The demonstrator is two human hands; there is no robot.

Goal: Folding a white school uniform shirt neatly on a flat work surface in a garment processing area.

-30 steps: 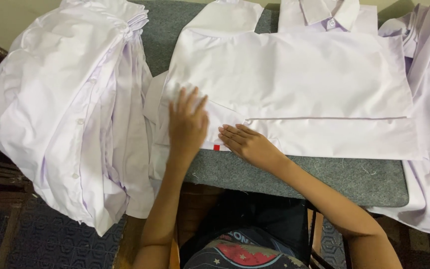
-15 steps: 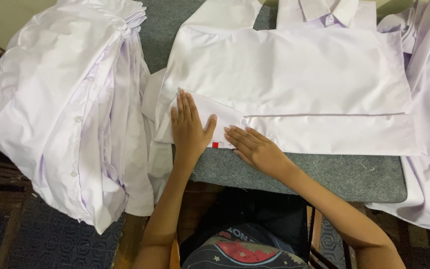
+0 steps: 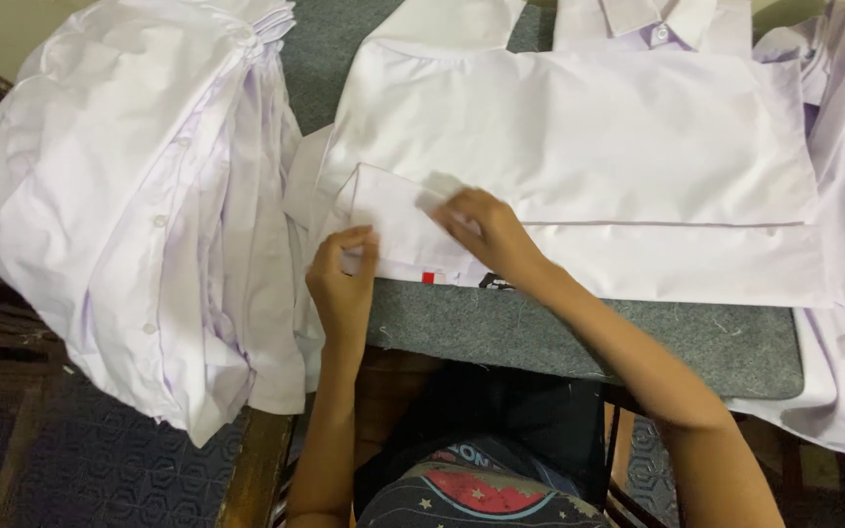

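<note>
- Labels first: a small red tag (image 3: 428,278) sits at the near hem of the white shirt (image 3: 579,156) between your hands, with a dark printed patch (image 3: 497,284) just right of it by your right wrist.
- Your left hand (image 3: 342,284) has its fingers curled together, pinching the near edge of the folded sleeve (image 3: 388,220).
- Your right hand (image 3: 486,235) lies on the same sleeve, fingers close together and pressed flat on the cloth.
- That shirt lies flat on the grey padded table (image 3: 579,332), folded into a neat rectangle, collar away from you.
- A stack of white shirts (image 3: 139,196) hangs over the table's left edge.
</note>
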